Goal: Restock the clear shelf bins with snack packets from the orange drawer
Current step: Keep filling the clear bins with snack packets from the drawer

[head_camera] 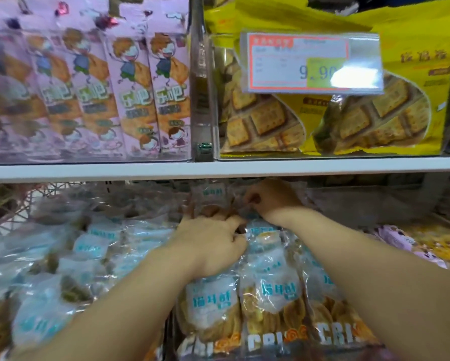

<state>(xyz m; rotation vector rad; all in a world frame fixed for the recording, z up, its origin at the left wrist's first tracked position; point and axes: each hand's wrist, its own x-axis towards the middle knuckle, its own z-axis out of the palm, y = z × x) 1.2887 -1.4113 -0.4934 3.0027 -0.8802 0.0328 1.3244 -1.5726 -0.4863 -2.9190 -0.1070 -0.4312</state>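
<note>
Both my hands reach into the lower shelf, under the white shelf board (218,169). My left hand (211,241) grips the top of a clear snack packet (213,204) with a blue-and-white label, standing near the back of the clear bin (244,345). My right hand (268,199) is curled and pinches the same packet's upper right edge. In front of them, several like packets of round biscuits (270,290) stand in rows inside the bin. The orange drawer is not in view.
Another bin to the left holds several clear packets with darker snacks (70,280). The upper shelf carries pink snack boxes (130,82) and yellow cracker bags (375,110) behind a price tag (312,63). Pink packets (414,246) lie at the right.
</note>
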